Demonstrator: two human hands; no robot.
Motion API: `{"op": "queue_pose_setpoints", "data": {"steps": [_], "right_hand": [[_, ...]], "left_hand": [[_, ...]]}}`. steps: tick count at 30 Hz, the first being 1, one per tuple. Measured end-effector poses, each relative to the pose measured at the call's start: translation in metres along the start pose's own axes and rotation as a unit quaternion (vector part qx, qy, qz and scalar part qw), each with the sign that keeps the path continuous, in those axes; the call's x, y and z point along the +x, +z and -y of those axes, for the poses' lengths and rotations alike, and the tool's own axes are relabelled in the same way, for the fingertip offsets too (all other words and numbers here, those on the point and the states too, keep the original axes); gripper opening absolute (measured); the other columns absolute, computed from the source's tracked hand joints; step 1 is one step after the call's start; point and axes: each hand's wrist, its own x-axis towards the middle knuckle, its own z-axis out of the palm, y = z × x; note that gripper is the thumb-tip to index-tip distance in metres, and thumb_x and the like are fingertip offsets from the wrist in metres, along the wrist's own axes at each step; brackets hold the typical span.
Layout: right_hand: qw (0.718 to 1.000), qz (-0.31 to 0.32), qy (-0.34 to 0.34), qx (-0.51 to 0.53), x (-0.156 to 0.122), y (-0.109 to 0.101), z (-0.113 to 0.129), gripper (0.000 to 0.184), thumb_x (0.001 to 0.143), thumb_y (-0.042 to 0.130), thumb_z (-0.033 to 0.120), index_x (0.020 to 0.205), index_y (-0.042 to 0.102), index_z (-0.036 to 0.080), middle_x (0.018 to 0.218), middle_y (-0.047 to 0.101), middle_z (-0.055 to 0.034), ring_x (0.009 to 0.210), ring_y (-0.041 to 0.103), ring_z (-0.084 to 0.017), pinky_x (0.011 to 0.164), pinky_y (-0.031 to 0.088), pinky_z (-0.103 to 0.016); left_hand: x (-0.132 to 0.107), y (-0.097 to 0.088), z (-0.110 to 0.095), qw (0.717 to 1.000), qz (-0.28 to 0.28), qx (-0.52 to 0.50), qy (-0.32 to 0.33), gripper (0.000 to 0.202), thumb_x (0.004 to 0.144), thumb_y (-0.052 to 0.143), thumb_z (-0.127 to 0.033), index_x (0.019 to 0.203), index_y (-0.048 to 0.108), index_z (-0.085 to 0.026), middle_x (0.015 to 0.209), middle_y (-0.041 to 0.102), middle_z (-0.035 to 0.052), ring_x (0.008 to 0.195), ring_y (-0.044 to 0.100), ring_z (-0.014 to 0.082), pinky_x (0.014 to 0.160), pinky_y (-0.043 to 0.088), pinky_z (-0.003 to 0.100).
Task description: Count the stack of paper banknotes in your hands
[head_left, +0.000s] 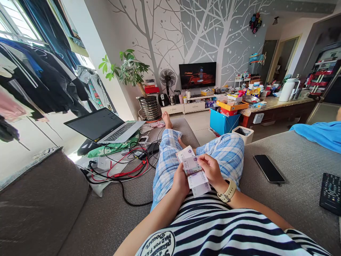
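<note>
I sit on a grey sofa [279, 199] with my legs in blue plaid trousers [226, 149] stretched out. Both hands hold a small stack of purple and white banknotes [192, 170] over my lap. My left hand [179, 179] grips the stack from the left, fingers wrapped round its lower edge. My right hand [211, 169], a cream watch on its wrist, pinches the top notes from the right. Some notes fan out above and below the hands.
A black phone [268, 168] and a remote [331, 192] lie on the sofa to my right. To the left are an open laptop [106, 126], tangled cables [125, 167] and chargers. Ahead stand a TV [197, 74], a fan, a potted plant, a cluttered table [277, 103].
</note>
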Motion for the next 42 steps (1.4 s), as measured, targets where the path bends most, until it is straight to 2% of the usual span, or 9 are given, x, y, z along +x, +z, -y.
{"op": "queue_pose_setpoints", "data": {"steps": [3,9,13,17,20,25,31,35,42], "right_hand": [[1.000,-0.003,-0.002,-0.002,-0.001,0.000,0.001,0.022,0.086,0.057,0.039,0.075,0.058,0.019,0.064,0.055,0.0012,0.057,0.048,-0.013,0.053,0.037,-0.024],[1.000,0.012,0.011,0.015,-0.002,-0.001,0.000,0.030,0.091,0.050,0.045,0.077,0.059,0.019,0.048,0.053,0.0041,0.047,0.049,-0.013,0.055,0.041,-0.026],[0.999,-0.010,0.028,0.033,0.001,-0.001,-0.004,0.029,0.085,0.058,0.046,0.074,0.055,0.020,0.050,0.049,0.0054,0.047,0.048,-0.012,0.051,0.039,-0.025],[0.997,-0.047,0.050,0.034,0.006,-0.001,-0.010,0.027,0.078,0.066,0.043,0.076,0.052,0.021,0.058,0.051,0.0051,0.050,0.046,-0.012,0.050,0.037,-0.024],[0.997,-0.051,0.054,0.009,0.008,-0.002,-0.014,0.026,0.078,0.066,0.043,0.075,0.052,0.021,0.059,0.052,0.0043,0.052,0.046,-0.013,0.052,0.037,-0.025],[0.998,-0.041,0.033,-0.043,0.008,-0.004,-0.019,0.028,0.082,0.060,0.042,0.067,0.052,0.020,0.059,0.049,0.0029,0.056,0.044,-0.013,0.054,0.036,-0.026],[0.997,-0.045,0.022,-0.055,0.007,-0.004,-0.019,0.027,0.083,0.059,0.041,0.067,0.052,0.020,0.062,0.051,0.0018,0.058,0.046,-0.014,0.056,0.038,-0.026],[0.998,-0.042,0.013,-0.048,0.005,-0.003,-0.012,0.024,0.083,0.059,0.038,0.068,0.052,0.020,0.063,0.052,0.0017,0.059,0.047,-0.014,0.056,0.038,-0.026],[0.999,-0.023,-0.002,-0.028,0.001,-0.002,-0.003,0.017,0.083,0.059,0.034,0.073,0.056,0.019,0.065,0.055,0.0012,0.059,0.049,-0.014,0.056,0.040,-0.026]], "left_hand": [[-0.003,0.001,-0.001,1.000,-0.001,0.000,0.001,0.027,0.082,0.053,-0.029,0.100,0.065,-0.012,0.082,0.074,0.0095,0.078,0.071,0.0263,0.078,0.056,0.040],[-0.008,0.003,-0.004,1.000,-0.010,-0.002,-0.014,0.029,0.082,0.053,-0.027,0.104,0.064,-0.010,0.082,0.074,0.0114,0.073,0.071,0.0267,0.072,0.057,0.041],[-0.008,0.003,-0.005,0.999,-0.015,0.013,-0.028,0.032,0.081,0.056,-0.027,0.105,0.064,-0.008,0.081,0.073,0.0129,0.073,0.071,0.0274,0.072,0.057,0.041],[-0.010,0.003,-0.005,0.999,-0.017,0.003,-0.031,0.032,0.078,0.058,-0.022,0.106,0.064,-0.007,0.082,0.074,0.0131,0.073,0.071,0.0265,0.074,0.056,0.039],[-0.012,0.004,-0.005,1.000,-0.009,0.002,-0.027,0.030,0.077,0.059,-0.018,0.104,0.063,-0.008,0.082,0.074,0.0124,0.069,0.071,0.0252,0.073,0.056,0.038],[-0.014,0.004,-0.006,0.999,-0.033,0.014,-0.034,0.034,0.076,0.059,-0.017,0.108,0.062,-0.007,0.084,0.074,0.0128,0.067,0.071,0.0254,0.071,0.057,0.039],[-0.013,0.009,-0.007,0.999,-0.029,0.004,-0.030,0.035,0.082,0.054,-0.027,0.111,0.062,-0.009,0.085,0.074,0.0123,0.074,0.071,0.0270,0.076,0.056,0.042],[-0.013,0.012,-0.007,0.999,-0.030,-0.010,-0.016,0.034,0.082,0.051,-0.024,0.110,0.063,-0.010,0.087,0.075,0.0112,0.083,0.071,0.0274,0.081,0.056,0.042],[-0.006,0.006,-0.004,1.000,-0.009,-0.003,0.008,0.026,0.083,0.049,-0.022,0.099,0.066,-0.010,0.082,0.074,0.0099,0.091,0.070,0.0276,0.084,0.054,0.038]]}}
